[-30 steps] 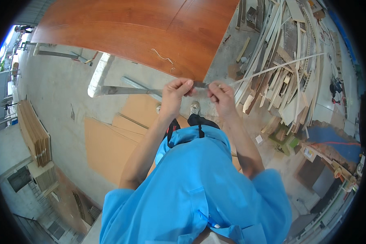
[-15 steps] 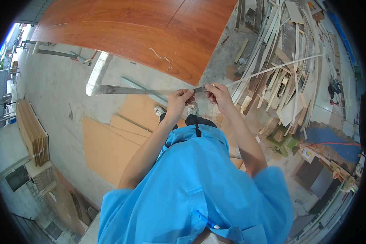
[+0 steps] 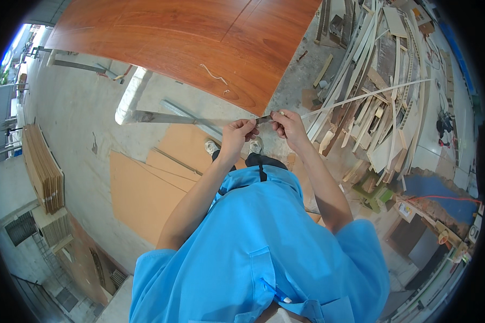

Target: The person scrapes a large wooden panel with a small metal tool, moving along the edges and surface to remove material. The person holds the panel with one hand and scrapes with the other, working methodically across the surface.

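In front of my waist, both hands are raised close together and pinch a short dark flat object (image 3: 263, 119). It looks slim and partly shiny; its exact kind is too small to make out. My left hand (image 3: 235, 137) grips its left end between thumb and bent fingers. Its other end is in my right hand (image 3: 291, 131), fingers curled, with a small pale bit at the thumb. Just beyond the hands lies the corner of a glossy reddish-brown wood panel (image 3: 242, 81), with a loose whitish string (image 3: 214, 74) on it.
A wrapped frame leg (image 3: 133, 97) stands under the panel at left. Brown boards (image 3: 145, 199) lie on the floor by my shoes. Heaped wood offcuts and strips (image 3: 380, 102) fill the right side. Stacked panels (image 3: 43, 169) lean at far left.
My view has shifted slightly, so the panel and offcuts sit a little differently in the picture. Both hands keep the same pinch on the dark object.
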{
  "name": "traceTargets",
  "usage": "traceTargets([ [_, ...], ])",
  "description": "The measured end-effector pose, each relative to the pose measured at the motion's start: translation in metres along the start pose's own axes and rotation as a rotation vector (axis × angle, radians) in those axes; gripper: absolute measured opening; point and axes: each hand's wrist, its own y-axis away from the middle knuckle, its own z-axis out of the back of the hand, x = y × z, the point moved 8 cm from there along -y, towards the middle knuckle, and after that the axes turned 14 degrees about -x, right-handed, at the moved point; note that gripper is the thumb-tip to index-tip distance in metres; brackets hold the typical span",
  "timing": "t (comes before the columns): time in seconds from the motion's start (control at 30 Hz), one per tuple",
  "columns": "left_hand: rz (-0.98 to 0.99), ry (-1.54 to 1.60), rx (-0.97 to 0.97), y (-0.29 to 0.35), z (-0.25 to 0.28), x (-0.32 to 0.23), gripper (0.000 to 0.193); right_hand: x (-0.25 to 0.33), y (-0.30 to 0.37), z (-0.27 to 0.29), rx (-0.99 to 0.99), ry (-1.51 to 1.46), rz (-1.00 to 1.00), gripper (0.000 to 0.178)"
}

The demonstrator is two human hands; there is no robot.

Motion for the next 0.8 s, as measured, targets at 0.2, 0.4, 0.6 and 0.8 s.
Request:
traceTargets([
  [0.2,0.018,0.039,0.006,0.003,-0.001,0.000,0.024,0.004,0.005,0.000,-0.013,-0.035,-0.005,0.024],
  [0.4,0.044,0.055,-0.002,0.004,-0.001,0.003,0.021,-0.003,0.003,0.001,-0.032,-0.078,0.006,0.021],
  [0.6,-0.134,0.137,0.008,0.026,-0.016,-0.054,0.021,0.049,0.029,-0.013,-0.002,-0.140,0.124,0.021],
  [0.8,-0.453,0.045,0.123,0.053,-0.014,-0.126,0.022,0.123,0.067,-0.015,-0.010,0.072,0.457,0.023],
])
